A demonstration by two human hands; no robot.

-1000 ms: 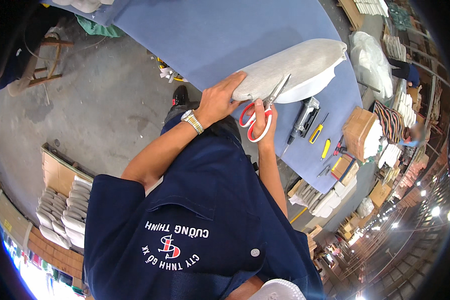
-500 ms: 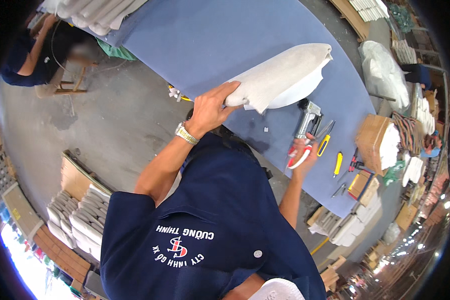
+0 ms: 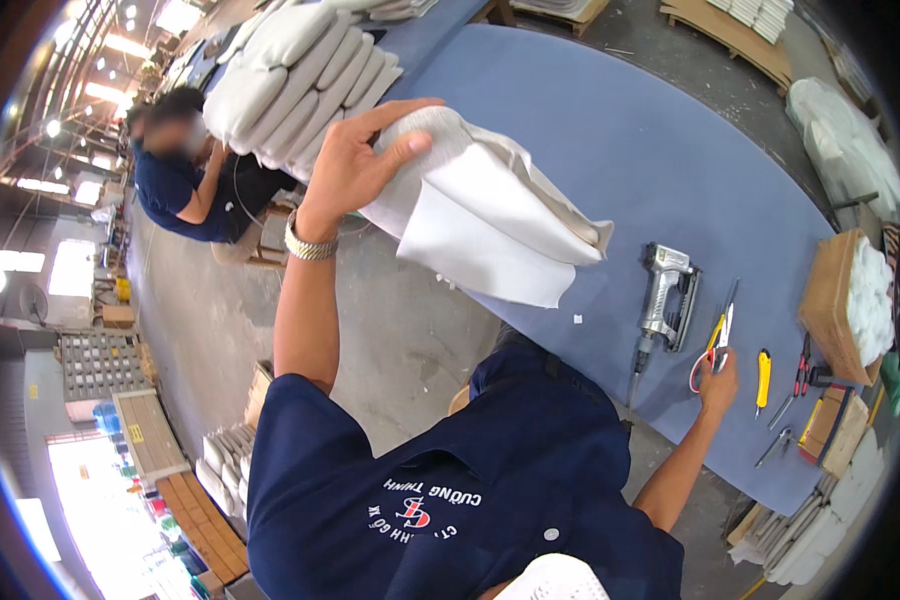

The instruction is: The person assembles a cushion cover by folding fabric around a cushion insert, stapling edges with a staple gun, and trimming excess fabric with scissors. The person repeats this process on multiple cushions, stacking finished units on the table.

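Turning piece: the padded piece [image 3: 490, 215] showed its grey face a second ago; now a white panel and loose cloth edges face up, the piece tilting across the near edge of the bench [image 3: 550, 90].
Left hand: the left hand [image 3: 355, 165] holds it alone — thumb on the upturned side, fingers around its left end.
Scissors: the scissors [image 3: 727, 325] were at the cloth a second ago; they have gone to the right side of the bench, beside the yellow screwdriver [image 3: 716, 333].
Right hand: the right hand [image 3: 718, 387] is at their red-and-white handles; whether its fingers grip or are letting go, I cannot tell.
Cutting work: probably paused, judging by the scissors' move away and the piece being turned.
Staple gun: the silver staple gun [image 3: 667, 295] lies between piece and scissors, touched by neither hand.
Scrap: a small white scrap [image 3: 577, 319] lies on the bench near the piece.
Cloth folds: shadowed inside — how the cloth is fixed to the panel does not show.
Left fingertips: mostly hidden behind the piece.
Pad stack: the stack of pads [image 3: 305, 90], far left, runs on beyond the upper edge and partly covers the co-worker [image 3: 185, 195], whose hands are hard to make out.
Box: the cardboard box [image 3: 828, 300] at right bends toward the dark rim.
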